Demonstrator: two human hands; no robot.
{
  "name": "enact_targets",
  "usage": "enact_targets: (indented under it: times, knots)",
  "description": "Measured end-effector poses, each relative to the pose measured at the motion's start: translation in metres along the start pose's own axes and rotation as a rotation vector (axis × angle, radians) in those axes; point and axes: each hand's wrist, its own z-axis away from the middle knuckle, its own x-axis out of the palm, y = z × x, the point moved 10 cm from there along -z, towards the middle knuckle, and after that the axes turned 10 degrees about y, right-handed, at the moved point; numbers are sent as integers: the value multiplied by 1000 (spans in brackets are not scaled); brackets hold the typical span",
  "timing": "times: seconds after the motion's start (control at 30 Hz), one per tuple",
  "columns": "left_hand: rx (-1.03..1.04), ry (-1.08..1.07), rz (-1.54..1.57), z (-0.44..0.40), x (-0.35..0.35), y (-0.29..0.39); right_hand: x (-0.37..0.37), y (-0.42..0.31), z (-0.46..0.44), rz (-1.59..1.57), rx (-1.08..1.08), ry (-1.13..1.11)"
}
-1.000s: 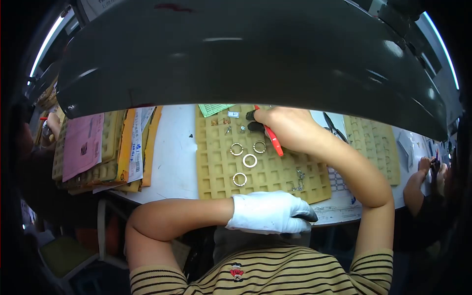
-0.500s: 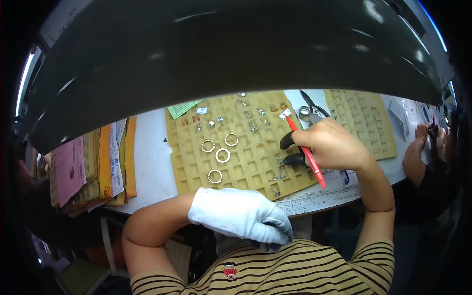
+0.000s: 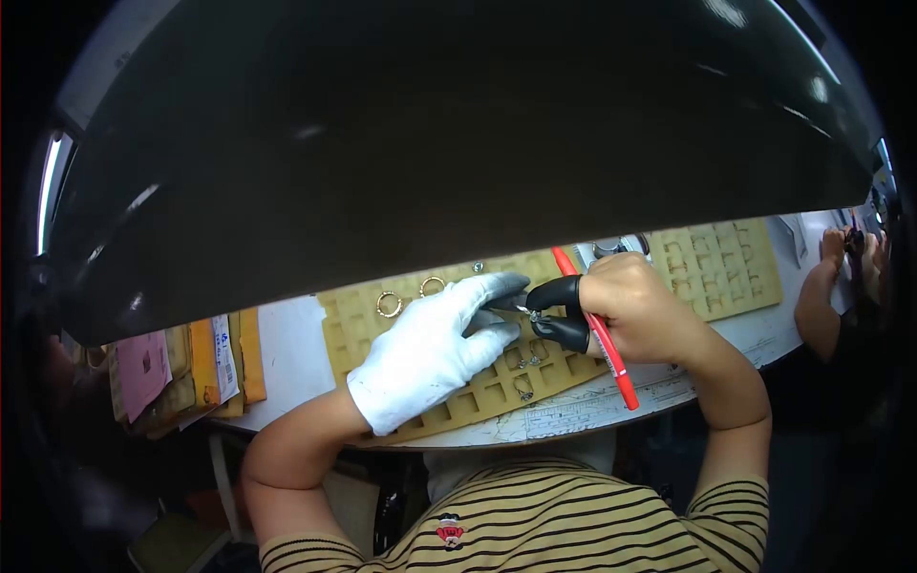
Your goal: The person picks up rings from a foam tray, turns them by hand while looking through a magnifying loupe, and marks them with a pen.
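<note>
My right hand [image 3: 626,310], with black finger cots on thumb and forefinger, pinches a small silvery ring [image 3: 532,314] with a clear stone. Tucked in the same hand is a red pen [image 3: 611,358], slanting across the palm. My left hand [image 3: 430,344], in a white glove with grey fingertips, reaches up to the ring, its thumb and fingers apart on either side. Both hands are above a yellowish slotted ring tray [image 3: 458,411]. Gold-coloured rings [image 3: 389,304] sit beyond the left hand, and several stone-set pieces [image 3: 523,387] lie near the tray's front edge.
A dark, glossy cover [image 3: 430,143] overhangs the far part of the table and hides much of the tray. Envelopes and papers [image 3: 196,368] are stacked on the left. A second slotted tray [image 3: 721,267] lies on the right. Another person's arm [image 3: 820,301] is at far right.
My left hand has risen from near my lap to the tray and met my right hand. My right hand has lifted a ring from the tray. The dark cover now hides more.
</note>
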Motion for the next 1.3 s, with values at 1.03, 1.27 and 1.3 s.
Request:
enact_targets:
  times: [1.03, 1.27, 1.3]
  knots:
    - [-108, -1, 153, -1, -3, 0, -7, -37, 13, 351, -375, 269]
    - [60, 97, 114, 3, -7, 9, -11, -22, 8, 179, -221, 291]
    - [129, 123, 72, 3, -9, 15, -10, -20, 9, 159, -205, 290]
